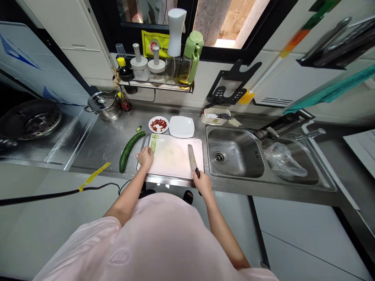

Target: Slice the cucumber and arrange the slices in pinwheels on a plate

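My right hand (202, 182) is closed around the black handle of a kitchen knife (191, 157). The blade lies over the right side of a white cutting board (172, 162), its tip pointing away from me. At the board's left edge is my left hand (145, 157), loosely bent with the little finger apart. Its fingertips are beside a row of cucumber slices (153, 145); whether they touch is hard to tell. Left of the board lies a whole cucumber (127, 153), with small cut cucumber ends (138, 128) beyond it.
Behind the board are a plate of chopped red pieces (158, 124) and a white plate (182, 127). A steel sink (234, 152) is to the right, with a plastic bag (283, 160) in its second basin. A lidded pot (104, 105) and a wok (29, 117) stand left.
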{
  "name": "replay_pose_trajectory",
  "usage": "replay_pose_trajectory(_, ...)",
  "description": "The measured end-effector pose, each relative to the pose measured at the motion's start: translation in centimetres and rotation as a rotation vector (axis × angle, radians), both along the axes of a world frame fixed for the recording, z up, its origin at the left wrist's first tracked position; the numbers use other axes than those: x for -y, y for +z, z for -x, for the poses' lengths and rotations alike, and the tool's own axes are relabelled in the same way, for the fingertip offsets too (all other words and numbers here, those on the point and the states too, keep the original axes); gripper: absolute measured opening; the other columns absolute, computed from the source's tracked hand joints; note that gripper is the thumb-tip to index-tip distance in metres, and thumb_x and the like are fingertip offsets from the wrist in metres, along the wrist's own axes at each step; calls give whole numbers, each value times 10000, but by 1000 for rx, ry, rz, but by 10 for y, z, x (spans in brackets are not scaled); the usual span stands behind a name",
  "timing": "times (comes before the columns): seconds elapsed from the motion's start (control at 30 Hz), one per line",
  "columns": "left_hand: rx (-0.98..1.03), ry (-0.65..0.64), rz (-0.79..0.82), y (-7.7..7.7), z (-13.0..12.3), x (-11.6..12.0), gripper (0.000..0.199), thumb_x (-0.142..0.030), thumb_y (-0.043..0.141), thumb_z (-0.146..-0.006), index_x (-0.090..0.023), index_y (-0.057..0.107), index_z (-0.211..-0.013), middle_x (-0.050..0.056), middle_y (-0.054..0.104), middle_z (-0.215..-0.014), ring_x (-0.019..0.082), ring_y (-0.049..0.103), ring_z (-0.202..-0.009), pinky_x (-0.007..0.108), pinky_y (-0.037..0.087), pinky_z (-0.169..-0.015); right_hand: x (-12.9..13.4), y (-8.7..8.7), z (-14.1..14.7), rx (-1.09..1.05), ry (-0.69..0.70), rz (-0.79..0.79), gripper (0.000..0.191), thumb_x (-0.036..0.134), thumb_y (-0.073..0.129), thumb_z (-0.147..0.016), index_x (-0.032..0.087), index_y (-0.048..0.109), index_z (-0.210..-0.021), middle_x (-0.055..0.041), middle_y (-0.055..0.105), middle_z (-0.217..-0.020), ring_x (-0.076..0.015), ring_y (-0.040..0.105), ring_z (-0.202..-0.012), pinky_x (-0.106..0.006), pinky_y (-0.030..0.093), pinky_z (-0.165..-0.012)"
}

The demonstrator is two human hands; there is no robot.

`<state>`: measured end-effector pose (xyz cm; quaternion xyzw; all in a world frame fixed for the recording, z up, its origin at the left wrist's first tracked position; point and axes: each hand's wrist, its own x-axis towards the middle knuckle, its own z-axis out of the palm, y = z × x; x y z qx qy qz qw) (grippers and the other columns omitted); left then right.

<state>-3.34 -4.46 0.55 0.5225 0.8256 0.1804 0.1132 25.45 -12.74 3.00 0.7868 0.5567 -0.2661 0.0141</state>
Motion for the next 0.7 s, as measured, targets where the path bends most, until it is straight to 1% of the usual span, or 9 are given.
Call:
replay_pose_trajectory(0.13,-67,-47,16,4,-1,1,200,-234,453,-850,-232,616,-965,79,656,-993,248,573,-953,386,309,-865,-1,-1,0,6,12,-9,478,496,328,-911,154,627,-1060,-144,675,-954,-249,633,-907,-275,400,-698)
replay_pose_trajectory(0.27,-107,-63,49,5,-2,0,217,-254,443,-857,-225,616,-984,93,654,-1011,266,561,-976,413,295,-885,-1,0,0,10,17,-5,486,501,312,-915,159,625,-1061,-140,675,-955,-249,634,-900,-279,401,-696)
replay_pose_trajectory(0.5,-69,-39,25,5,0,-1,221,-273,435,-856,-231,623,-964,80,663,-993,274,556,-970,426,302,-875,-2,-1,-1,10,21,3,477,494,306,-921,168,624,-1063,-135,677,-956,-245,632,-902,-279,400,-701)
replay_pose_trajectory(0.6,-28,-23,7,10,0,-8,240,-309,451,-858,-247,620,-1017,69,660,-979,262,555,-975,412,308,-881,-2,0,-1,15,26,10,485,496,300,-924,163,620,-1075,-138,673,-959,-244,630,-905,-278,398,-708)
replay_pose_trajectory(0.7,-11,-34,-10,16,-2,-23,273,-331,453,-862,-256,612,-1071,75,652,-999,266,546,-1001,405,313,-883,-2,1,-1,12,35,19,489,493,293,-929,162,618,-1085,-137,671,-960,-237,628,-903,-273,397,-714)
